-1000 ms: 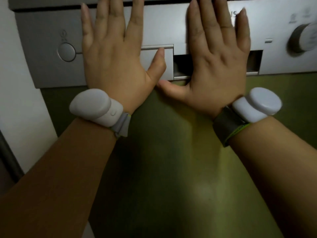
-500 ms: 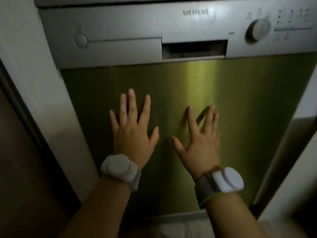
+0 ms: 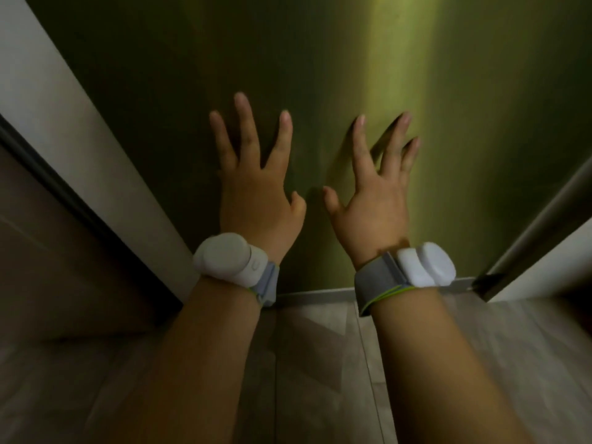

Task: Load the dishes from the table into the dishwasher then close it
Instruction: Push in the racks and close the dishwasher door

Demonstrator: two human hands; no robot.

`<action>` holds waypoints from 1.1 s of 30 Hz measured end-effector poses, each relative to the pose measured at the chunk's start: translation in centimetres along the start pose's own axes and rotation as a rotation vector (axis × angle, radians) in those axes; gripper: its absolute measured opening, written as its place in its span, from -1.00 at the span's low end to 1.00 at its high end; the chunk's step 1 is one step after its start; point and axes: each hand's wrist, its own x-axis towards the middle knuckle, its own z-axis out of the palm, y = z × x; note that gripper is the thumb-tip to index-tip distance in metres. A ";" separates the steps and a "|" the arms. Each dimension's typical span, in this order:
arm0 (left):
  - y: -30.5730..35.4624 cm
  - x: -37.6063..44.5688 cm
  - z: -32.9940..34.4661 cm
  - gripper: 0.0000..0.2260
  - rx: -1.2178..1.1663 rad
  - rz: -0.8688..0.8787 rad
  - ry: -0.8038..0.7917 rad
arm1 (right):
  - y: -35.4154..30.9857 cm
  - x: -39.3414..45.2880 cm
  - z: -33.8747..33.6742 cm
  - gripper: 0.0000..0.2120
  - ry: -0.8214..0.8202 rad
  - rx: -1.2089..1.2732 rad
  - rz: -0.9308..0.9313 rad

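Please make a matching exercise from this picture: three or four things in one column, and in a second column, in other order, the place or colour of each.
Things:
1. left hand
2. door
3. wrist device
4. floor

Descriptions:
a. white, strapped on the right wrist
b. fingers spread, nothing held, before the door
c. greenish metal sheen
d. pale planks below the door

Pairs: 1-b, 2-c, 3-a, 4-d

The dishwasher [image 3: 368, 75] stood shut, its door upright: a brushed steel front with a greenish sheen and one bright vertical streak of reflected light toward its right side. Its bottom edge met a grey strip just above the floor
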 end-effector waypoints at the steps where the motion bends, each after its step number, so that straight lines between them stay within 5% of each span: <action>1: 0.0 0.1 0.2 -0.21 0.003 -0.003 0.006 | 0.1 0.0 0.3 -0.07 0.021 0.003 0.005; 15: -0.3 0.0 2.4 -0.21 0.013 -0.001 0.092 | 0.7 0.1 2.6 0.07 0.107 0.007 -0.017; 26: -0.6 -0.8 0.9 -0.10 -0.056 -0.023 -0.001 | 1.1 -0.8 -0.3 0.07 -0.094 -0.099 -0.037; 33: -1.2 -2.0 -1.1 -0.21 -0.023 0.022 -0.161 | 0.8 -1.7 -2.3 0.01 -0.229 -0.154 0.000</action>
